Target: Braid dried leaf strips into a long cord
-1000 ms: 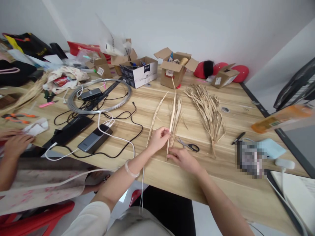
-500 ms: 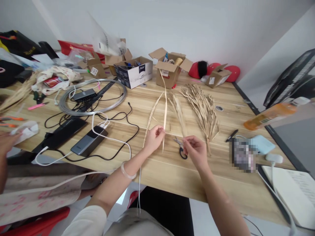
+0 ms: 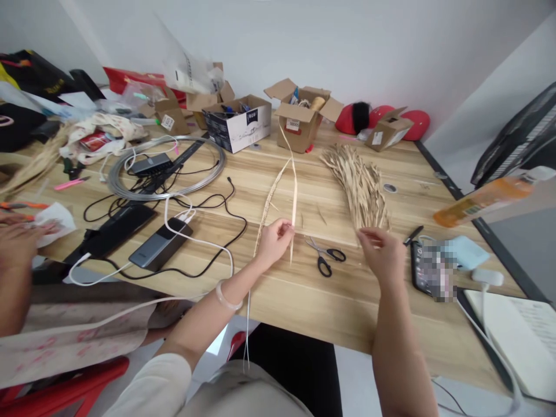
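Note:
Near the middle of the table, my left hand (image 3: 275,241) pinches a long pale dried strip (image 3: 295,197), which stands up above the fingers with a bent tip. Beside it on the left, a braided strand (image 3: 268,205) runs down past the wrist toward thin wires at the table edge. My right hand (image 3: 382,250) is closed at the lower end of the bundle of dried leaves (image 3: 362,185); its fingertips are pressed together against the stems. Between my hands lie scissors (image 3: 322,252) with black handles, blades apart.
A coil of wire (image 3: 223,168), black cables and a power bank (image 3: 160,246) lie left. Open boxes (image 3: 299,124) stand at the back. On the right are a phone (image 3: 419,269), an orange bottle (image 3: 482,202) and a notebook (image 3: 516,341). Another person's hand (image 3: 19,237) rests on white paper at far left.
My right hand has moved right, from above the scissors to the leaf bundle. The stalk it held now lies with the bundle, and the scissors are uncovered. My left hand has barely moved.

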A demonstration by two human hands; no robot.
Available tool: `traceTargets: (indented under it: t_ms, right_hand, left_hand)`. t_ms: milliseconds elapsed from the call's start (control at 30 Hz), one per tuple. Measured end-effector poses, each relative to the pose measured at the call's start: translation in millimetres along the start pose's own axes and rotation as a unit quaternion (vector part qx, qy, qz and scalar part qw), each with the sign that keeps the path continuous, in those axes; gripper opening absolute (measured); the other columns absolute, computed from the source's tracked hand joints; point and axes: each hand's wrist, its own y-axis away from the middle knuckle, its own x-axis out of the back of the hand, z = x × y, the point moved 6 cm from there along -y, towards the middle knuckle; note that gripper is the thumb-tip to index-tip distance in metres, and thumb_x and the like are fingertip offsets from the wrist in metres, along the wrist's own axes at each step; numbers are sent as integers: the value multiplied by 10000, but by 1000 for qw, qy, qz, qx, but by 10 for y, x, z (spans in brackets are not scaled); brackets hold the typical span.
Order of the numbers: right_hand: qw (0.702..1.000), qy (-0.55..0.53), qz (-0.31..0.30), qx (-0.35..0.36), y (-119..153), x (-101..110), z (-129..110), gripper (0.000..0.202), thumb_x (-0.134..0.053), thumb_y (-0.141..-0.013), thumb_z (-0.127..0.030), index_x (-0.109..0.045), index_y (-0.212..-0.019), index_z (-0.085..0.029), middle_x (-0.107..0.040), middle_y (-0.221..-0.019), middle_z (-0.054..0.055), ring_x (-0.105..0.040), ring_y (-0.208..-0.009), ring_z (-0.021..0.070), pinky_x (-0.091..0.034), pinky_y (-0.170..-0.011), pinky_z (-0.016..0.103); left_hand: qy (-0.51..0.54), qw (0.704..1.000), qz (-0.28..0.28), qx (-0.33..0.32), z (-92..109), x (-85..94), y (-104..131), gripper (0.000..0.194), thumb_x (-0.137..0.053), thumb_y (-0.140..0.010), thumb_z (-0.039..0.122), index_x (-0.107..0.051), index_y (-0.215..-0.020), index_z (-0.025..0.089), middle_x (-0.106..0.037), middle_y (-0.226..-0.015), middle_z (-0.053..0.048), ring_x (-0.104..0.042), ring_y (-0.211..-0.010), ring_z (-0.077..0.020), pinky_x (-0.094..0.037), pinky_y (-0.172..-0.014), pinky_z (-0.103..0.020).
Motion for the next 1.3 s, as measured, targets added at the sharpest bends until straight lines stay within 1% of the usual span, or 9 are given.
traceTargets:
  t_ms: [100,267,533,667,800,900,1033,1200,1300]
  right_hand:
    - [992,-66,-95,47,148,-311,-257,266,-555,-803,-373,-693,-848,-151,-709,-809,99,-658,-671,193,-550,-642,331]
    - [955,-79,-208,198,374,-635,-614,323,-421,-904,-239,-625,-1151,-202,-673,-1057,102,-651,-948,199,-538,-825,338]
    - [950,-56,-229,206,449,-735,-593,474,-377,-898,-162,-450,-1356,-255,-646,-1131,91,-631,-1015,212,-529,-841,350]
    - [966,-73,-172,180,407,-653,-579,389,-413,-889,-204,-562,-1249,-221,-672,-1070,96,-640,-989,216,-526,-847,361]
    - [984,-92,-86,129,337,-487,-539,317,-475,-883,-299,-629,-1145,-209,-684,-1056,106,-660,-904,218,-534,-791,361]
    - [987,-115,-16,108,307,-341,-528,293,-476,-886,-326,-663,-1083,-214,-699,-973,91,-664,-828,203,-526,-757,348]
    - [985,-127,87,75,301,-140,-472,311,-473,-878,-378,-694,-1021,-214,-669,-750,59,-625,-675,183,-504,-688,340]
    - [942,-174,285,39,338,198,-376,402,-419,-878,-493,-687,-982,-211,-547,-576,23,-573,-664,196,-479,-651,351]
    - [903,-300,308,-6,269,288,-288,441,-343,-895,-524,-631,-1028,-217,-533,-624,1,-516,-539,139,-433,-525,287]
  left_hand:
    - [-18,1000,-12,-3,6,-19,25,209,-549,-799,310,-648,-876,142,-641,-684,-23,-562,-598,-107,-418,-535,-195]
    - [-40,998,-50,-9,128,-83,93,253,-569,-792,317,-684,-893,115,-672,-698,-56,-598,-636,-132,-452,-574,-217]
    - [-77,982,-163,-57,370,-239,243,182,-577,-791,269,-707,-758,146,-666,-622,-28,-573,-569,-117,-433,-562,-219]
    - [-75,969,-223,-73,395,-300,289,220,-537,-839,303,-704,-849,160,-703,-721,-41,-619,-634,-128,-461,-595,-218]
    - [-197,968,-121,-100,343,-97,126,267,-469,-884,321,-676,-921,157,-707,-862,-81,-642,-766,-171,-488,-714,-273]
    - [-382,918,-41,-99,247,123,-39,252,-481,-860,245,-650,-990,111,-658,-1022,-157,-591,-996,-265,-443,-895,-382]
    - [-514,857,2,9,28,389,-198,349,-515,-826,232,-572,-1127,64,-563,-1136,-234,-553,-1053,-329,-432,-896,-428]
    - [-495,866,-23,60,-117,451,-295,275,-474,-797,117,-589,-1043,80,-623,-964,-193,-611,-915,-278,-466,-797,-354]
    - [-468,882,-21,46,-61,457,-333,273,-478,-737,59,-614,-969,104,-643,-841,-149,-617,-865,-257,-466,-767,-328]
